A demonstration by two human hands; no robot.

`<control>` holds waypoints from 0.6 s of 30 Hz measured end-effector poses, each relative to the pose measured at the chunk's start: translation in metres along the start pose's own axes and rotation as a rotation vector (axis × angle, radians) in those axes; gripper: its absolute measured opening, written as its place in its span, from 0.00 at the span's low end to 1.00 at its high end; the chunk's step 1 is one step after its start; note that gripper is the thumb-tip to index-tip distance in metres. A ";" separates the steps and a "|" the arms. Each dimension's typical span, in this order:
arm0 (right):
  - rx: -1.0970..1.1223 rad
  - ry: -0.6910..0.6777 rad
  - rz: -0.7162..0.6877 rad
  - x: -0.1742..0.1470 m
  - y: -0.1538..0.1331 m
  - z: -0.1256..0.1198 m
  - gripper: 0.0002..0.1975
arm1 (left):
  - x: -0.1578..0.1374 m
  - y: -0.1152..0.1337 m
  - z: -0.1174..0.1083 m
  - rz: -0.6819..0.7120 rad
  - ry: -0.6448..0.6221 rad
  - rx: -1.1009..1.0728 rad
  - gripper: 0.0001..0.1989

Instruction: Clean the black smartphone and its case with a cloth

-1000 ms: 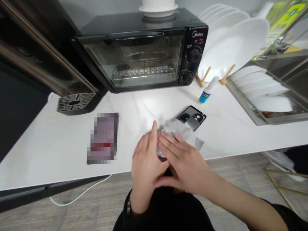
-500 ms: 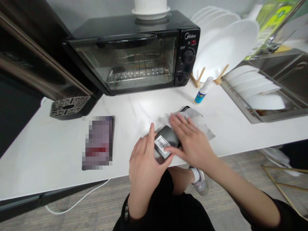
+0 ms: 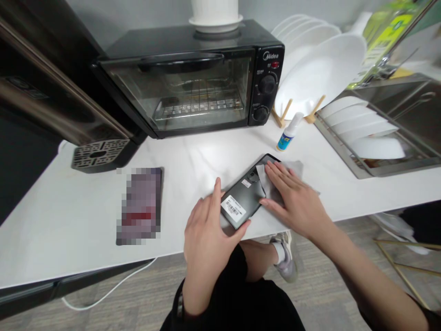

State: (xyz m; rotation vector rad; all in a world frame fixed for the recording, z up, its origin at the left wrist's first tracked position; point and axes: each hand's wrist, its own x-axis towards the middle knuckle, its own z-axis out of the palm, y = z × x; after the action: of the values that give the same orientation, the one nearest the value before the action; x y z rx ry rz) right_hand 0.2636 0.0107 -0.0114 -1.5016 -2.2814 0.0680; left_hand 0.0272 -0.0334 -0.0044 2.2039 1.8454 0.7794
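Note:
A dark smartphone lies back side up on the white counter, slanting away to the right. A white barcode label is stuck near its lower end, and a small sticker sits below the camera. My left hand holds the lower end, thumb on the near edge and fingers along the far side. Under my right hand, a thin grey cloth is pressed against the phone's upper right part. The fingers of that hand lie nearly flat over the cloth, hiding some of it and the phone's edge.
A small spray bottle stands behind the phone. Farther back are a black toaster oven and white plates in a wooden rack. A sink with bowls is at right. A pixelated flat object and a machine's drip tray are at left.
My right hand has slid with the cloth to the right, uncovering the phone's middle and camera. My left hand stays at the phone's lower end.

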 end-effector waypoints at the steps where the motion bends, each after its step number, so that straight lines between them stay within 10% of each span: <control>1: 0.006 0.018 0.007 0.008 -0.005 0.005 0.44 | 0.000 0.000 0.000 -0.002 0.002 -0.002 0.55; 9: 0.170 -0.171 -0.358 -0.021 -0.079 0.003 0.52 | 0.001 0.000 0.003 -0.064 -0.011 0.022 0.47; 18: -0.022 0.023 -0.013 0.004 -0.006 0.007 0.46 | 0.003 0.003 0.000 -0.016 -0.016 -0.017 0.56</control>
State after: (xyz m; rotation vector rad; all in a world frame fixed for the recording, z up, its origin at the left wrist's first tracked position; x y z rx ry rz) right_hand 0.2545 0.0136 -0.0153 -1.4906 -2.2808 0.0213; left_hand 0.0301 -0.0311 -0.0021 2.1759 1.8396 0.7695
